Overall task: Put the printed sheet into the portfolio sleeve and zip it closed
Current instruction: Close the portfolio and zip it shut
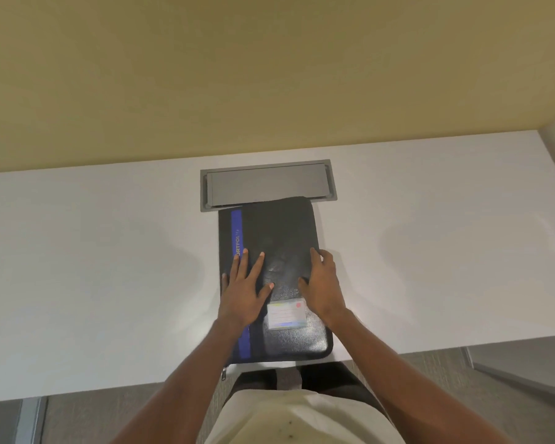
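A black portfolio sleeve (279, 232) with a blue stripe down its left side lies flat on the white desk (93, 267), its near end at the desk's front edge. A small label card (285, 314) sits in a clear pocket on its cover. My left hand (244, 283) rests palm down on the cover over the blue stripe, fingers spread. My right hand (321, 283) lies on the sleeve's right edge, fingers curled over it. A zipper pull (224, 374) hangs off the near left corner. No printed sheet is visible.
A grey cable-access hatch (266, 184) is set into the desk just beyond the sleeve, which overlaps its near edge. A yellow wall (269, 75) rises behind the desk. Grey carpet (109, 411) shows below the front edge.
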